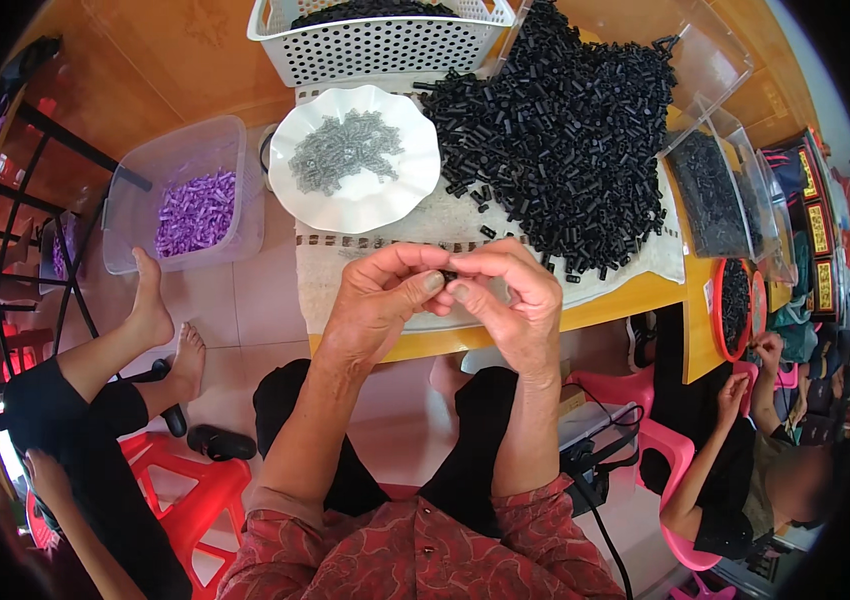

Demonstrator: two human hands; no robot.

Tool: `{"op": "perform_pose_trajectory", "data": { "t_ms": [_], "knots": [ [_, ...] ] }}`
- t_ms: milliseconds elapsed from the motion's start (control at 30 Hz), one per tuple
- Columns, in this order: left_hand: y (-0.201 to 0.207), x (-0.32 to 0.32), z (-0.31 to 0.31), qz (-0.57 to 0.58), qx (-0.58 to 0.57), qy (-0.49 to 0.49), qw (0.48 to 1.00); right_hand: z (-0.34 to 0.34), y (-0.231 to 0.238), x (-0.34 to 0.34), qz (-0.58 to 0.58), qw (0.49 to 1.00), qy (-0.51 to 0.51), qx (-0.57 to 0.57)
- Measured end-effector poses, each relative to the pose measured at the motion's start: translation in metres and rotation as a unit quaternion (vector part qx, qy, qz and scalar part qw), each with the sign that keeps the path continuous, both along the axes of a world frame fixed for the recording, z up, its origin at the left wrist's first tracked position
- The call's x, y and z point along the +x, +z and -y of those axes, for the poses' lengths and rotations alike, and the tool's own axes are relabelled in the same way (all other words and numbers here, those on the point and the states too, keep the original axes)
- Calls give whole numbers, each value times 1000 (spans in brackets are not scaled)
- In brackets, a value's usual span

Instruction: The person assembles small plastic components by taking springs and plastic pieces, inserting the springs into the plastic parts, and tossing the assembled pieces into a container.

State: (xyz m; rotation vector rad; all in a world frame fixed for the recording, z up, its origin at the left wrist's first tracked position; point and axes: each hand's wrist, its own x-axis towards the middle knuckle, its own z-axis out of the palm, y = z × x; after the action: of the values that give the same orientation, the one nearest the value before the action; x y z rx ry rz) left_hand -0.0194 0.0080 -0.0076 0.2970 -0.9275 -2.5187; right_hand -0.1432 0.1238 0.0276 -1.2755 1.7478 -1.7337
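My left hand (392, 293) and my right hand (507, 303) meet over the front edge of the table, fingertips pinched together. Between them sits a small black cylindrical piece (448, 277), mostly covered by the thumbs and fingers. Just beyond my left hand stands a white scalloped plate (400, 205) holding small clear plastic pieces (345, 150). A large heap of short black cylindrical pieces (565, 140) spreads across the cloth (330, 285) beyond my right hand, a few lying loose at its near edge.
A white perforated basket (385, 50) stands at the back. Left of the table, a clear tub (125, 215) holds purple pieces (195, 212). At right are a clear bin (710, 200) and a red-rimmed tray (733, 310) of dark pieces. People sit on both sides; a red stool (190, 495) is at left.
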Motion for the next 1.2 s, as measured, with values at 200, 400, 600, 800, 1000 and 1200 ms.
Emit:
{"op": "perform_pose_trajectory", "data": {
  "t_ms": [200, 400, 600, 800, 1000, 1200],
  "knots": [
    [-6, 6, 6, 25, 61, 26, 997, 14, 2, 24, -97, 991, -91, -10],
    [-5, 3, 2, 34, 69, 24, 997, 11, -4, 22, -145, 983, -111, -7],
    [4, 4, -1, 42, 106, 25, 993, -3, -1, -7, -116, 982, -146, -16],
    [4, 6, 2, 33, 130, 17, 991, -17, -8, -30, -113, 949, -290, 46],
    [0, 6, 3, 54, 125, 24, 990, -10, -17, -24, -185, 942, -243, 140],
    [3, 6, 4, 44, 134, 25, 990, -8, -14, -11, -238, 904, -239, 261]
  ]
}}
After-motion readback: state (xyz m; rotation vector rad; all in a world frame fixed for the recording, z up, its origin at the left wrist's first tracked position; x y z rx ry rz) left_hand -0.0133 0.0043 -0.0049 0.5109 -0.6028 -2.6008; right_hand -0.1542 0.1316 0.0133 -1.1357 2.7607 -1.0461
